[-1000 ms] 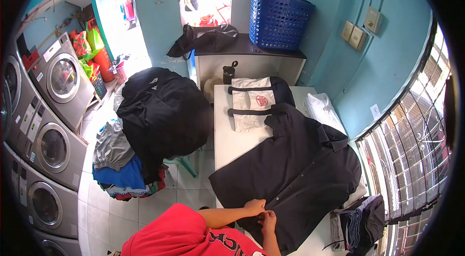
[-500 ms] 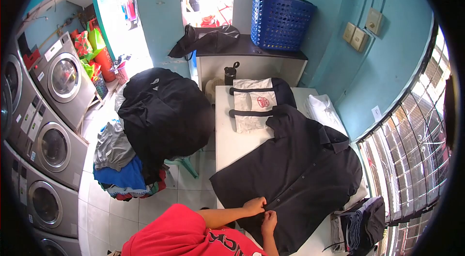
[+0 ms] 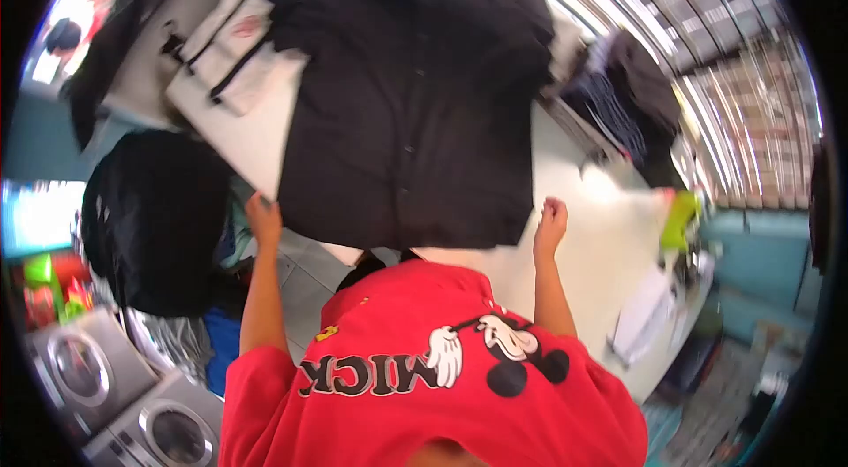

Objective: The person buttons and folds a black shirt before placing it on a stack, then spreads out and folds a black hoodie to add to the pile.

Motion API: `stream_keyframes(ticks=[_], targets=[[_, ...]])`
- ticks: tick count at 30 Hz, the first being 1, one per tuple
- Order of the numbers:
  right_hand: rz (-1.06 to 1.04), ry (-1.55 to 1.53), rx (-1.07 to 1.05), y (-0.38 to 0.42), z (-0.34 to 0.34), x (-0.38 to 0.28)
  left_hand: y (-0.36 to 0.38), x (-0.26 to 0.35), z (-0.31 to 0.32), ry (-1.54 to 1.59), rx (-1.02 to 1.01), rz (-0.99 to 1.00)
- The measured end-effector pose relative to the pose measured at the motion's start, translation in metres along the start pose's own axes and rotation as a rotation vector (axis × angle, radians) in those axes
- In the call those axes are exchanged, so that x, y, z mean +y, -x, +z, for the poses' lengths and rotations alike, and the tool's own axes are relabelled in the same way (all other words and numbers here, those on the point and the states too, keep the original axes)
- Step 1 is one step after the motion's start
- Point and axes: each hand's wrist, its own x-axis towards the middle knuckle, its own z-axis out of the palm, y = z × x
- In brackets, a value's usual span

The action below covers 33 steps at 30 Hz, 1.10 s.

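Observation:
A black button-up shirt (image 3: 353, 140) lies spread on the white table (image 3: 583, 242), its button line running down the middle and its hem toward me. My left hand (image 3: 263, 220) is at the shirt's lower left edge, thumb and fingers apart; blur hides whether it touches the cloth. Just off the lower right edge is my right hand (image 3: 551, 218), its fingers curled in with no cloth visible in them.
A white and black cloth bag (image 3: 231, 43) lies beyond the shirt on the left. Folded dark clothes (image 3: 618, 105) are stacked at the right by the window grille. Left of the table is a heap of black clothing (image 3: 159, 211), with washing machines (image 3: 84, 365) nearby.
My hands have parted from the shirt's button line to its two lower sides. The shirt now lies straighter before me. My view has turned right and tipped downward.

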Motion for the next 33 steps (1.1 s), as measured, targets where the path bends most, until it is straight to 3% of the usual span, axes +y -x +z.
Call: stream_keyframes(ticks=[1,2,3,5,6,8,10,12,13,15,16,18,22,23,24,25,26,28,30,33], targets=[[0.106,-0.032,0.050,0.000,-0.010,0.021,0.001,-0.014,0.003,0.017,-0.079,-0.032],[0.180,-0.037,0.067,0.003,-0.021,0.031,0.003,-0.031,0.009,0.249,-0.201,-0.142],[0.249,-0.046,0.079,0.008,-0.030,0.035,0.006,-0.030,0.007,0.471,-0.322,-0.269],[0.321,-0.027,0.052,0.019,-0.041,0.044,0.013,-0.013,-0.001,0.569,-0.467,-0.534],[0.368,-0.022,-0.008,0.025,-0.044,0.045,0.015,-0.019,0.004,0.564,-0.489,-0.517],[0.419,-0.018,-0.046,0.036,-0.045,0.042,0.019,-0.028,0.012,0.669,-0.328,-0.735],[0.462,-0.019,-0.096,0.045,-0.038,0.030,0.020,-0.023,0.010,0.646,-0.323,-0.734],[0.244,0.171,-0.091,0.051,-0.032,0.001,0.021,-0.019,0.008,0.629,-0.271,-0.741],[0.252,0.168,-0.091,0.053,-0.028,-0.007,0.020,-0.019,0.007,0.622,-0.273,-0.738],[-0.278,0.430,-0.093,0.051,-0.019,-0.020,0.019,-0.019,0.002,0.615,-0.303,-0.720],[-0.275,0.428,-0.093,0.049,-0.016,-0.027,0.019,-0.018,0.001,0.612,-0.302,-0.719],[-0.459,0.518,-0.321,0.045,-0.011,-0.037,0.018,-0.019,0.001,0.586,-0.279,-0.705],[-0.452,0.634,-0.510,0.036,-0.023,-0.027,0.017,-0.034,0.004,0.626,-0.261,-0.682],[-0.458,0.661,-0.467,0.034,-0.033,-0.013,0.020,-0.035,0.004,0.611,-0.250,-0.669],[-0.365,0.750,-0.467,0.031,-0.045,0.002,0.022,-0.035,0.005,0.601,-0.234,-0.658],[0.000,0.862,-0.450,0.027,-0.059,-0.010,0.023,-0.038,0.006,0.628,-0.192,-0.661],[0.010,0.942,-0.399,0.026,-0.072,0.036,0.026,-0.040,0.007,0.611,-0.213,-0.642],[0.291,0.828,-0.184,0.021,-0.088,0.031,0.025,-0.028,0.005,0.577,-0.232,-0.635],[0.366,0.524,-0.089,0.013,-0.083,0.033,0.021,-0.022,0.010,0.623,-0.179,-0.611],[0.329,0.437,-0.131,0.013,-0.048,0.014,0.017,-0.022,0.015,0.685,-0.127,-0.543]])
